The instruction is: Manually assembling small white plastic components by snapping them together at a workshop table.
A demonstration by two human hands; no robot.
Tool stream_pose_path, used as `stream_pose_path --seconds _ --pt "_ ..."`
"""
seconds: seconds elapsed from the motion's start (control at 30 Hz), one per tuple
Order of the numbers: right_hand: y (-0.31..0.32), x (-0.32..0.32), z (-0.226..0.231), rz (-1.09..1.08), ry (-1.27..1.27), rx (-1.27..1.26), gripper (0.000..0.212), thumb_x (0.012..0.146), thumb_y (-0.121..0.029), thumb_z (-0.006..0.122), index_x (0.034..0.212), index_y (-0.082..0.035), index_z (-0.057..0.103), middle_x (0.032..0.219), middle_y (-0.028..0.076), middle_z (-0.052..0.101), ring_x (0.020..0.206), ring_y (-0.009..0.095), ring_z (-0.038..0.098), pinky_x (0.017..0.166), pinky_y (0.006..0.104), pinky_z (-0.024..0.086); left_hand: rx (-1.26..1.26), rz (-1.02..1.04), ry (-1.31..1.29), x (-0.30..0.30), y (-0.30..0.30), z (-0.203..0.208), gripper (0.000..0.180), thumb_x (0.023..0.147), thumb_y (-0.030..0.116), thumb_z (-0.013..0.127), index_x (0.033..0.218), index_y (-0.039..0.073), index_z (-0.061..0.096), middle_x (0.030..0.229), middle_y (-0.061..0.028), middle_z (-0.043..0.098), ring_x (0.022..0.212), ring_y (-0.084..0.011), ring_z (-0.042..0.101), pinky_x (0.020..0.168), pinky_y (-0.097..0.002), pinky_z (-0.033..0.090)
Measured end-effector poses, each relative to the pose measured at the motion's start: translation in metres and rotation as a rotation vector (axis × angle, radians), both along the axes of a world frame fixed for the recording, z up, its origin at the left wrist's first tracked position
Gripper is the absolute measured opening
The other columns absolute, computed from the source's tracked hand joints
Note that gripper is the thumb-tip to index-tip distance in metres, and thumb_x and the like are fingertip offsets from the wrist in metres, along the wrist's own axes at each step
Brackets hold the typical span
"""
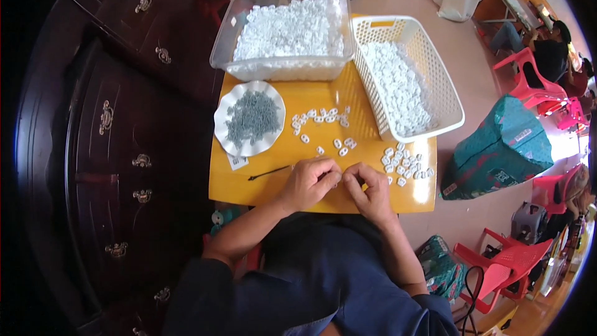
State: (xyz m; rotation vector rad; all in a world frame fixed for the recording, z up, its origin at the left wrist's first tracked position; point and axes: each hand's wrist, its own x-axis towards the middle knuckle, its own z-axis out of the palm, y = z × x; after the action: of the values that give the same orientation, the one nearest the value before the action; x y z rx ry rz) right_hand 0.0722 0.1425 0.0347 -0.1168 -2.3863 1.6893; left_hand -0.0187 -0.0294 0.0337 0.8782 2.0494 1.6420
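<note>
My left hand (313, 182) and my right hand (369, 191) meet over the near edge of the yellow table (249, 191). Thumb and fingers are pinched together on both; whatever small thing sits between them is mostly hidden. Small white two-holed plastic pieces (323, 118) lie loosely scattered beyond my hands. To the right of my right hand is a cluster of similar white pieces (401, 162). A thin black tool (268, 173), perhaps a screwdriver, rests left of my left hand. Behind it stands a white scalloped plate (221, 117) heaped with small grey slender parts (253, 116).
A clear plastic tub (286, 70) and a white perforated basket (449, 102), both full of white pieces, stand at the table's back. Dark drawers (143, 99) line the left. Green sacks (497, 149) and red chairs (507, 261) are on the right, with other people farther off.
</note>
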Motion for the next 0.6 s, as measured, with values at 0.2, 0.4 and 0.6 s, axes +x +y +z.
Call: stream_pose_path --seconds 0.2,0.4,0.6 --pt "-0.005 0.002 -0.011 -0.059 -0.044 -0.068 0.012 0.096 -0.01 0.068 0.088 -0.001 0.066 0.066 0.005 0.063 0.057 0.009 0.055 0.052 0.0273 0.044 0.047 0.06 -0.037 0.007 -0.004 -0.016 0.006 0.095 0.005 0.07 0.091 0.001 0.068 0.08 -0.0014 0.066 0.067 -0.0059 0.058 0.06 -0.0248 0.046" --pt "-0.012 0.005 -0.016 -0.089 -0.078 -0.121 0.013 0.096 -0.008 0.066 0.086 0.0 0.065 0.07 0.003 0.064 0.062 0.007 0.057 0.058 0.0248 0.046 0.054 0.062 -0.041 0.01 -0.004 -0.011 0.01 0.094 0.007 0.069 0.089 0.0 0.066 0.075 -0.0088 0.065 0.065 -0.0166 0.062 0.061 -0.0313 0.048" --pt "-0.012 0.002 -0.009 -0.059 -0.043 -0.049 0.013 0.095 -0.006 0.066 0.084 0.001 0.065 0.07 0.003 0.065 0.063 0.007 0.059 0.059 0.0248 0.047 0.077 0.028 -0.012 0.01 -0.007 -0.02 0.015 0.099 0.012 0.065 0.088 0.001 0.064 0.072 -0.0009 0.061 0.062 -0.0072 0.052 0.056 -0.0256 0.042"
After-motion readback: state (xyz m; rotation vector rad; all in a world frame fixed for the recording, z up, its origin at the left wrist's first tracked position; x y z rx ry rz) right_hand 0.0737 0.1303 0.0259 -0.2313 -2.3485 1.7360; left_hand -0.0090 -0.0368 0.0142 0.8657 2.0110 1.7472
